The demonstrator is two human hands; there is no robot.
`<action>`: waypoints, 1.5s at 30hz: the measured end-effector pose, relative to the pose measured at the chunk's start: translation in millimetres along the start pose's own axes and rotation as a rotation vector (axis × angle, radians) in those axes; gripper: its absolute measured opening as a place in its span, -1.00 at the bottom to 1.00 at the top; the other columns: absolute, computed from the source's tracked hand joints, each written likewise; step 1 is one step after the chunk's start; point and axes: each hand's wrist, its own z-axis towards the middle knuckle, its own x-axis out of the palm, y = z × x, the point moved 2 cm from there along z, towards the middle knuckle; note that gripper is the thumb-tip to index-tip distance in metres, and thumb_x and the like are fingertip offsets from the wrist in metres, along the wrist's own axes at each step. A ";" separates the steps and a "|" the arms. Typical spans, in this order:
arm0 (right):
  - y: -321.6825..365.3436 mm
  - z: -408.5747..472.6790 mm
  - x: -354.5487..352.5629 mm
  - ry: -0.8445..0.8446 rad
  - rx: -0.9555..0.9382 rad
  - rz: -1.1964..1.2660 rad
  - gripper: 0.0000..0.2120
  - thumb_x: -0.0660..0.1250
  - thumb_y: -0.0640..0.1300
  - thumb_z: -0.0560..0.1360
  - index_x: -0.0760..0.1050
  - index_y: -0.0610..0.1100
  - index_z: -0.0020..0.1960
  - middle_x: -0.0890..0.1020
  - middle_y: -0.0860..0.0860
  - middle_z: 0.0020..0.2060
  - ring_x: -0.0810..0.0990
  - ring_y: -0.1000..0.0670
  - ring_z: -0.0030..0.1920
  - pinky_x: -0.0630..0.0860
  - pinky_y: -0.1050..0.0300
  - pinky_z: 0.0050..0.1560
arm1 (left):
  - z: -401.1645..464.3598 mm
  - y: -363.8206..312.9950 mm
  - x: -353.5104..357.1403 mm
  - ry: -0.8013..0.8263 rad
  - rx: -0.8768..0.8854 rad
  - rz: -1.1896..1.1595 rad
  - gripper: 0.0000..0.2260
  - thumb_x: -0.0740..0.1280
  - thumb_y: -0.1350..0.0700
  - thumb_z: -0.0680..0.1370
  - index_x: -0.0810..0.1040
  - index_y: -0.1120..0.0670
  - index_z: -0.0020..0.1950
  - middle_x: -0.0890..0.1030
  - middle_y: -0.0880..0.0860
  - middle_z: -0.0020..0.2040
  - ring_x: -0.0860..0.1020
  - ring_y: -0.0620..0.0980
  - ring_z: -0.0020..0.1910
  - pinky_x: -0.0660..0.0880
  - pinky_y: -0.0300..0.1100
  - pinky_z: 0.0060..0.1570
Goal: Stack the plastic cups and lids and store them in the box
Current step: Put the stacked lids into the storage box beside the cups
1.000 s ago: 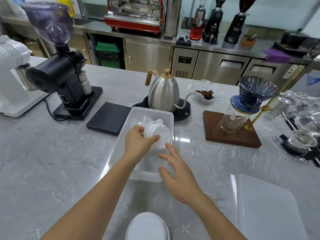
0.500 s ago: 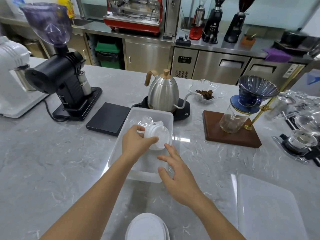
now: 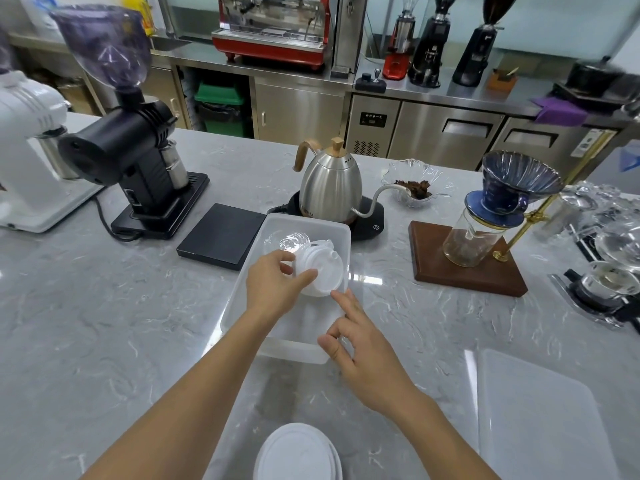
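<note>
Head view: left hand (image 3: 277,289) gripping stacked lids (image 3: 320,271) over the box's (image 3: 242,306) far end, right hand (image 3: 360,344) loosely open by its right rim.

One head-worn view looks forward and down, close over the marble counter (image 3: 104,341)

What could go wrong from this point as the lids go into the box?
The left hand holds the lid stack tilted over the box; it could fan apart or land on the clear cups already inside. The right hand grips nothing, so the light box might slide toward the kettle.
</note>
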 end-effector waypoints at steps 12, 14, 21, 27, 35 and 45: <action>-2.5 -0.4 3.9 -0.069 0.000 0.079 -0.89 0.29 0.11 0.57 0.52 0.10 -0.01 0.14 0.42 0.46 -0.14 0.50 0.44 -0.11 0.48 0.32 | -17.0 -4.2 -27.5 -0.020 0.027 -0.184 -0.83 0.47 0.01 0.49 0.66 0.04 0.03 0.70 -0.05 -0.08 0.68 -0.08 -0.11 0.61 -0.13 -0.08; -1.7 -2.0 5.0 -0.115 0.010 0.100 -0.91 0.29 0.10 0.56 0.51 0.15 0.05 0.20 0.36 0.49 -0.05 0.39 0.51 -0.03 0.35 0.42 | -30.0 -3.0 -36.5 -0.024 0.021 -0.276 -0.90 0.46 0.06 0.49 0.67 -0.01 -0.01 0.71 -0.06 -0.09 0.69 -0.03 -0.09 0.65 0.01 0.01; 8.2 -25.0 0.1 -0.309 0.011 0.216 -0.74 0.39 -0.14 0.53 0.52 0.10 0.18 0.43 0.21 0.38 0.32 0.29 0.43 0.25 0.38 0.39 | -88.6 20.3 -70.1 0.002 -0.026 -0.458 -0.89 0.46 0.25 0.51 0.71 0.04 -0.09 0.73 0.06 -0.18 0.71 0.06 -0.14 0.64 0.05 0.08; 2.3 -60.3 1.6 -0.327 0.077 0.205 -0.70 0.42 -0.20 0.51 0.53 0.06 0.18 0.53 0.23 0.22 0.45 0.29 0.29 0.34 0.45 0.27 | -132.5 48.4 -89.6 0.003 -0.109 -0.517 -0.84 0.44 0.29 0.51 0.72 0.04 -0.15 0.74 0.12 -0.19 0.71 0.12 -0.12 0.62 -0.01 0.04; -8.6 -96.7 17.5 -0.135 0.353 0.428 -0.77 0.42 -0.19 0.51 0.55 0.07 0.09 0.65 0.16 0.03 0.62 0.17 -0.08 0.55 0.35 -0.06 | -175.6 84.1 -88.2 0.122 -0.262 -0.413 -0.82 0.51 -0.05 0.32 0.73 -0.07 -0.10 0.74 0.06 -0.12 0.72 0.12 -0.09 0.62 0.22 0.10; -8.2 -115.6 40.3 0.014 0.491 0.489 -0.75 0.49 -0.01 0.42 0.61 0.05 0.09 0.69 0.10 -0.02 0.69 0.14 -0.11 0.66 0.05 0.03 | -211.8 98.0 -77.1 0.283 -0.438 -0.355 -0.93 0.52 0.16 0.47 0.73 -0.02 -0.12 0.74 0.05 -0.12 0.71 0.05 -0.11 0.69 -0.01 -0.09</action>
